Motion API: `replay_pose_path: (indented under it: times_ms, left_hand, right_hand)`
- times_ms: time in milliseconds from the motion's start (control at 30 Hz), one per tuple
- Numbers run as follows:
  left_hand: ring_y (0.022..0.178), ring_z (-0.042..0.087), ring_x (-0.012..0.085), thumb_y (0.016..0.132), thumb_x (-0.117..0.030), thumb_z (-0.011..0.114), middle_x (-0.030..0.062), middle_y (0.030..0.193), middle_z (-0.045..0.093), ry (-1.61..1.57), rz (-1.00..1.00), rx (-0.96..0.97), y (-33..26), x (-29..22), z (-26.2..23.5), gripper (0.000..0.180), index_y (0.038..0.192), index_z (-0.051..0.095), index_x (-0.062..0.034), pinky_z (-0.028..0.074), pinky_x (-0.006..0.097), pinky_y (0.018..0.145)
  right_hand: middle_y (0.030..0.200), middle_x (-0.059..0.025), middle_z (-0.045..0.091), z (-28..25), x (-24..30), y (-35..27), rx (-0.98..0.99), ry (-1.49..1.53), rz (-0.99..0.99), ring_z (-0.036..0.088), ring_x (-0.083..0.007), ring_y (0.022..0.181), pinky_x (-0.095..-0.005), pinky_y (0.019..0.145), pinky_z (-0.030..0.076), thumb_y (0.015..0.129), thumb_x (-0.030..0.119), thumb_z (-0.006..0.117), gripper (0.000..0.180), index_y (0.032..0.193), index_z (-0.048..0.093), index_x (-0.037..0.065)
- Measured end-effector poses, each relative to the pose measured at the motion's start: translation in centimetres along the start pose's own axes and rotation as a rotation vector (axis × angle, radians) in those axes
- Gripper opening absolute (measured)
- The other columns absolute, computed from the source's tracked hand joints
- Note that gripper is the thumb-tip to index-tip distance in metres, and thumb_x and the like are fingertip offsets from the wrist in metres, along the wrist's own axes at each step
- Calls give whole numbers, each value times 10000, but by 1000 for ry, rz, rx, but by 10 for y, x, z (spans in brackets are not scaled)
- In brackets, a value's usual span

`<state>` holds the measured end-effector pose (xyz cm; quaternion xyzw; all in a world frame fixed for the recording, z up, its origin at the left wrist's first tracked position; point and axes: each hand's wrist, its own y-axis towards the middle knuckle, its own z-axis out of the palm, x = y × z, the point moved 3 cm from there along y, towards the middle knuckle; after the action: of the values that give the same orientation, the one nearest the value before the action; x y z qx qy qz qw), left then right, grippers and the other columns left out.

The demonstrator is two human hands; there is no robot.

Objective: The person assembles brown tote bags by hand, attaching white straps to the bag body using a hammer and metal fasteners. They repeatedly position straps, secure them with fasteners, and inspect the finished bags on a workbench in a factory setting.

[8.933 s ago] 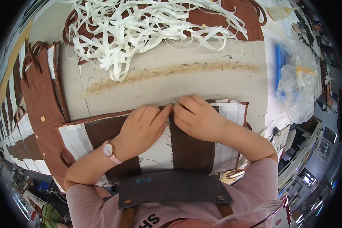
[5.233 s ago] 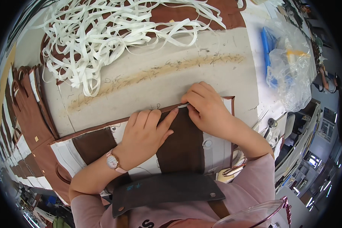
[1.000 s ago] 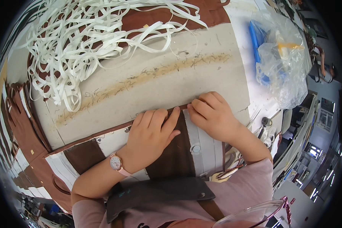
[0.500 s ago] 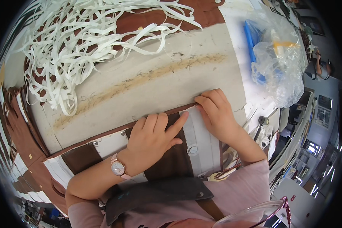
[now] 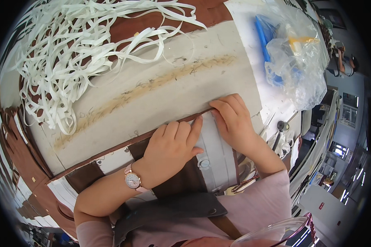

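Observation:
A brown panel [image 5: 181, 180] with white strips across it and a reddish-brown bound edge lies before me, its near part close to my body. My left hand [image 5: 169, 144], wearing a pink-strapped watch [image 5: 132, 180], rests flat on it with fingers stretched out. The index fingertip touches the far edge beside a wide white strip [image 5: 220, 154]. On that strip sits a round, pale fastener [image 5: 203, 164]. At the far right corner, my right hand [image 5: 233, 121] pinches the bound edge between thumb and fingers. My left palm hides part of the panel.
A tangled heap of white tape [image 5: 62, 61] covers reddish-brown material at the far left. Reddish-brown pieces [image 5: 22, 152] are stacked left of the panel. A clear plastic bag [image 5: 305, 82] and a blue item [image 5: 261, 39] lie far right, above a black-headed tool [image 5: 281, 126]. A grey board [image 5: 185, 92] lies beneath.
My left hand has slid slightly right along the panel, and its index finger has drawn nearer the other fingers. My right hand keeps its pinch at the corner. The whole view has shifted a little.

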<state>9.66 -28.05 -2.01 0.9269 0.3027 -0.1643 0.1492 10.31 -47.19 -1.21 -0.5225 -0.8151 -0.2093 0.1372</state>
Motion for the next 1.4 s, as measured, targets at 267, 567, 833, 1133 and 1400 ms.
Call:
replay_pose_path:
  times_ms: [267, 567, 833, 1133, 1400]
  left_hand:
    - [766, 467, 216, 788, -419, 741, 57, 849, 413, 7, -16, 8, 5, 0, 3, 721, 1380, 561, -48, 435, 326, 654]
    - [761, 463, 218, 785, -398, 750, 56, 845, 409, 25, -30, 10, 5, -2, 4, 727, 1393, 553, -51, 432, 332, 652]
    - [757, 458, 211, 781, -404, 752, 51, 837, 402, 29, -27, 16, 5, -2, 4, 725, 1390, 559, -60, 431, 329, 651]
    - [754, 457, 208, 792, -407, 748, 49, 838, 399, 44, -32, 11, 6, -2, 4, 708, 1385, 567, -66, 425, 325, 644]
    - [757, 464, 209, 798, -402, 747, 50, 842, 406, 41, -31, 8, 5, -3, 6, 711, 1395, 559, -65, 425, 325, 645]
  right_hand:
    - [1002, -141, 592, 3, 1, 2, 75, 12, -32, 559, -333, 919, -410, 832, 473, 703, -44, 653, 323, 1024, 629, -21]
    - [987, -140, 600, -2, 6, -2, 77, -65, -130, 573, -332, 921, -400, 846, 484, 716, -5, 643, 288, 1004, 630, -21]
    - [1024, -157, 623, -3, 2, -9, -55, 128, 173, 601, -337, 955, -387, 824, 522, 715, -51, 647, 325, 1039, 644, -36]
    - [1092, -153, 620, -6, 9, -14, 73, -136, -106, 616, -315, 1009, -381, 833, 541, 717, 28, 626, 348, 1049, 655, -72]
    - [1085, -165, 620, -8, 15, -12, 50, -42, 7, 613, -329, 1004, -390, 846, 542, 697, 27, 627, 357, 1034, 657, -86]
